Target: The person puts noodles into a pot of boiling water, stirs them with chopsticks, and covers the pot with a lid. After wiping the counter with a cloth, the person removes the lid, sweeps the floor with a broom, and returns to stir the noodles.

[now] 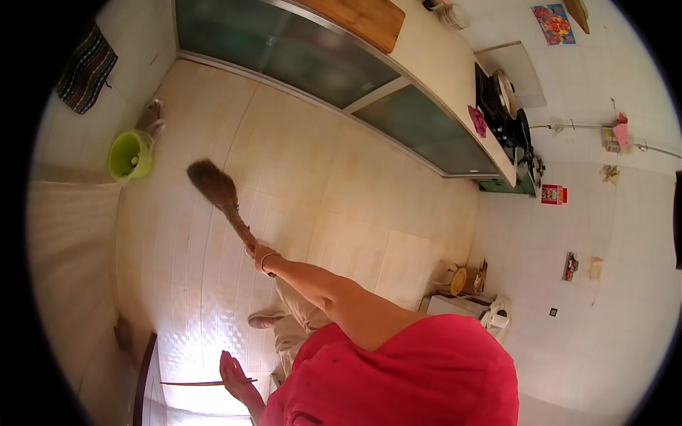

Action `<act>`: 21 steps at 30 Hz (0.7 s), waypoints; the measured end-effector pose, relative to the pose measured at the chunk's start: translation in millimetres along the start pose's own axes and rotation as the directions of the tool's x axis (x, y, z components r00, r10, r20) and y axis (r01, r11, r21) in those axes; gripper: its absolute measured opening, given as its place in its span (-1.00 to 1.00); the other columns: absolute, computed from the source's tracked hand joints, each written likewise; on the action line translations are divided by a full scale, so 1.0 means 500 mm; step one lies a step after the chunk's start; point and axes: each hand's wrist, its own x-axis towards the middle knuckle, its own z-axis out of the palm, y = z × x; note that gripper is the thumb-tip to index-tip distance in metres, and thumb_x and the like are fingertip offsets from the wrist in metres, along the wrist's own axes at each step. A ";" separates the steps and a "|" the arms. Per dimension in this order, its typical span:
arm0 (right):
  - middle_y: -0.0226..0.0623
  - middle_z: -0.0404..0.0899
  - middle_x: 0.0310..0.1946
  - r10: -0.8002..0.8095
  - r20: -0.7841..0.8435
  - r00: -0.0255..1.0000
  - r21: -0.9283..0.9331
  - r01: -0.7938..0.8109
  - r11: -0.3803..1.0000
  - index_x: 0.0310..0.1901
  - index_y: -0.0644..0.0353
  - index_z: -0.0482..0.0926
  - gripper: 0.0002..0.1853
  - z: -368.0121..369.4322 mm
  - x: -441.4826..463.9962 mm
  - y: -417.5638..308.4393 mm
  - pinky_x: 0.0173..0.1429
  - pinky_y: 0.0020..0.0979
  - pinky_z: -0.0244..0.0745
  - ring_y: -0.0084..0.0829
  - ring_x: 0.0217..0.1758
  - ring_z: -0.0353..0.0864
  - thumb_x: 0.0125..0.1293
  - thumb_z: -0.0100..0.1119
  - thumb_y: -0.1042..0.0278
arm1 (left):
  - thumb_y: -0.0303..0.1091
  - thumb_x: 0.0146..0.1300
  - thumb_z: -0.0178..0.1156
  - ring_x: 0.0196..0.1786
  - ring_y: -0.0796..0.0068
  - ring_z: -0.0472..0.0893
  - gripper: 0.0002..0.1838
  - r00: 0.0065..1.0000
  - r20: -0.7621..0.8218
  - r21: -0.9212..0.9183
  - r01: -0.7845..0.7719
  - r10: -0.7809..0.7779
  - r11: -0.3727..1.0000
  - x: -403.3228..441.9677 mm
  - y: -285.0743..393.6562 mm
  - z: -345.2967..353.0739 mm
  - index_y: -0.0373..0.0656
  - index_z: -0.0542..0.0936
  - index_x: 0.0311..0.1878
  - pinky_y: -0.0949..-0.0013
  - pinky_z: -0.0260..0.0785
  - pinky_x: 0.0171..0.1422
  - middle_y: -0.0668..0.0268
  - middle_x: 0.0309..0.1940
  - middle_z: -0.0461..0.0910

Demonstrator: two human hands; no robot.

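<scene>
My right hand grips the lower part of a short brown broom by its handle, with the fingers wrapped round it. The bristles point away from me, toward the far left over the tiled floor. Whether they touch the tiles, I cannot tell. Lower in the view, my left hand hangs open with its fingers stretched out. A thin dark strip runs close by its palm, and I cannot make out what it is.
A lime-green bucket stands by the left wall near a bag. Glass-fronted cabinets line the far side under a counter with a stove. At right are a yellow-topped stool and a white appliance.
</scene>
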 end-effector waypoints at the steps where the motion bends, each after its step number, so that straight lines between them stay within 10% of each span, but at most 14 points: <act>1: 0.05 0.56 -0.08 -0.001 -0.043 0.999 -0.023 0.000 1.000 0.19 0.32 0.31 -0.42 0.034 0.009 0.016 -0.02 -0.29 0.50 -0.17 -0.02 0.59 0.10 0.18 0.42 | -0.35 0.42 -0.24 0.34 0.30 0.27 -0.60 0.999 0.019 0.111 -0.029 0.027 0.993 0.001 -0.003 0.000 -0.35 0.30 0.23 0.31 0.16 0.40 0.09 0.25 0.31; 4: 0.00 0.53 -0.03 0.009 0.131 0.991 -0.171 0.014 0.985 0.23 0.25 0.30 -0.44 0.119 0.028 0.020 0.03 -0.28 0.44 -0.23 -0.01 0.56 0.16 0.10 0.36 | -0.37 0.41 -0.21 0.30 0.31 0.32 -0.60 0.999 -0.044 0.200 -0.022 0.031 0.980 -0.007 -0.004 -0.018 -0.35 0.31 0.23 0.35 0.20 0.38 0.09 0.22 0.34; 7: -0.03 0.61 -0.19 -0.371 0.508 0.778 -0.594 0.628 0.502 -0.16 0.31 0.62 -0.68 0.146 0.001 0.029 -0.02 -0.25 0.51 -0.16 -0.10 0.61 0.09 0.09 0.32 | -0.42 0.37 -0.11 0.24 0.34 0.38 -0.62 0.989 -0.146 0.119 -0.007 0.025 0.993 -0.037 0.000 -0.022 -0.38 0.34 0.20 0.36 0.23 0.36 0.08 0.17 0.39; 9: -0.01 0.54 -0.02 -0.406 0.156 0.901 -0.355 0.434 0.828 0.17 0.23 0.33 -0.51 0.213 0.061 0.115 0.11 -0.32 0.38 -0.17 0.00 0.54 0.20 0.00 0.26 | -0.37 0.38 -0.11 0.30 0.32 0.33 -0.63 0.977 -0.210 -0.032 0.014 -0.020 0.999 -0.060 0.029 -0.019 -0.37 0.37 0.17 0.29 0.14 0.42 0.09 0.20 0.37; 11: -0.01 0.56 -0.13 -0.335 0.172 0.927 -0.334 0.374 0.865 0.09 0.26 0.41 -0.59 0.074 -0.093 -0.028 0.06 -0.20 0.45 -0.06 -0.05 0.54 0.21 0.00 0.30 | -0.37 0.39 -0.12 0.33 0.30 0.29 -0.65 0.974 -0.227 -0.175 -0.048 0.008 0.983 -0.083 0.017 -0.056 -0.35 0.40 0.14 0.25 0.08 0.45 0.12 0.20 0.38; 13: -0.22 0.54 -0.63 -0.158 0.296 0.942 0.097 0.135 0.986 0.27 0.07 0.28 -0.44 0.012 -0.114 -0.044 -0.60 -0.37 0.44 -0.43 -0.71 0.49 0.20 0.09 0.28 | -0.40 0.37 -0.10 0.33 0.30 0.30 -0.66 0.968 -0.245 -0.252 -0.121 0.058 0.960 -0.102 0.001 -0.088 -0.33 0.42 0.14 0.25 0.09 0.45 0.12 0.20 0.38; 17: -0.08 0.59 -0.33 -0.238 0.216 0.947 -0.174 0.277 0.945 0.37 0.06 0.12 -0.29 -0.040 -0.086 -0.036 -0.48 -0.34 0.52 -0.30 -0.52 0.59 0.20 0.15 0.25 | -0.42 0.36 -0.06 0.30 0.30 0.33 -0.67 0.950 -0.313 -0.330 -0.124 0.015 0.936 -0.121 -0.063 -0.164 -0.34 0.43 0.13 0.26 0.13 0.43 0.11 0.19 0.40; 21: -0.13 0.58 -0.48 -0.104 0.148 0.984 -0.348 0.150 0.926 0.40 0.05 0.04 -0.31 0.014 -0.039 -0.089 -0.55 -0.35 0.47 -0.38 -0.60 0.55 0.26 0.04 0.27 | -0.43 0.34 -0.03 0.28 0.32 0.36 -0.67 0.942 -0.333 -0.393 -0.107 -0.033 0.913 -0.154 -0.106 -0.275 -0.35 0.44 0.12 0.27 0.16 0.41 0.11 0.16 0.43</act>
